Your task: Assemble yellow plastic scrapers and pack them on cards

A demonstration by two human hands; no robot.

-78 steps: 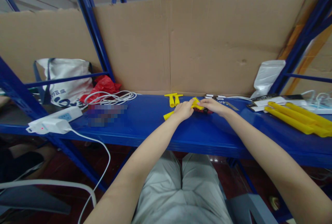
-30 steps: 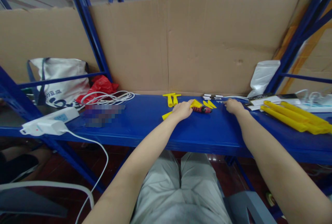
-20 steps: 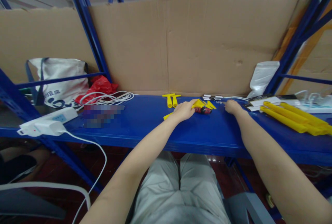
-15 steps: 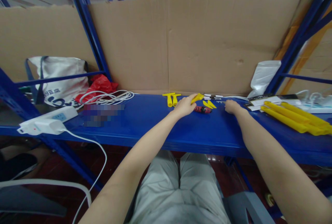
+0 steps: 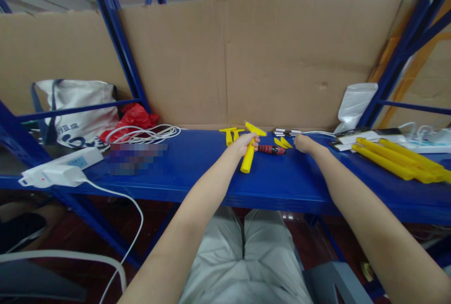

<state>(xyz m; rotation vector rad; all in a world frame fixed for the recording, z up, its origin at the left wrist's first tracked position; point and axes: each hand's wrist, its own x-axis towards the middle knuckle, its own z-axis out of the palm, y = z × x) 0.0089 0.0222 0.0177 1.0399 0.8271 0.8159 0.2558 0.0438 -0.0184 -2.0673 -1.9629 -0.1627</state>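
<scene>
My left hand [image 5: 246,143] is closed around a yellow T-shaped plastic handle [image 5: 248,158], its crossbar up and its round grip pointing toward me. Just right of that hand lies a red and black screwdriver [image 5: 272,150] on the blue shelf. Beside the screwdriver are small yellow pointed pieces [image 5: 283,143]. My right hand [image 5: 303,143] is closed with its fingertips low over the shelf, close to these pieces; whatever it pinches is hidden. Behind my left hand, two more yellow T-shaped handles [image 5: 229,136] lie near the cardboard.
Long yellow tubes [image 5: 398,160] lie at the right by a white plastic bag [image 5: 355,106]. Black and white thin items [image 5: 287,132] rest at the back. To the left are coiled white cable [image 5: 151,135], a power strip [image 5: 63,165] and a cloth bag [image 5: 81,111]. Cardboard [image 5: 282,59] walls the back.
My left hand has moved slightly left and turned the yellow handle upright, so its grip now points toward me. My right hand has shifted a little left, still closed.
</scene>
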